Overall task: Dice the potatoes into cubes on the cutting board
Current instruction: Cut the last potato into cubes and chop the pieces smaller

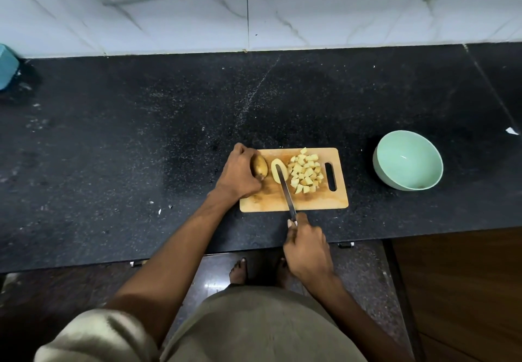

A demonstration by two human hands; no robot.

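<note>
On the cutting board point(293, 203), the left hand point(240, 175) grips a potato half point(260, 166) while the right hand point(308, 245) clasps the knife point(286, 189) resting across the other half point(278, 170).

We worked at a black speckled stone countertop point(141, 141) that ran the full width of the view, meeting a white marble-patterned wall at twelve o'clock. Near its front edge, just right of centre, lay a wooden cutting board point(319, 202) with its handle slot toward three o'clock. Well apart from it, at three o'clock, a pale green bowl point(407, 160) sat tilted on the stone. A teal object point(7, 67), cut off by the frame, rested at the far nine o'clock edge. Small pale scraps point(159, 210) dotted the stone at the board's eight o'clock.
</note>
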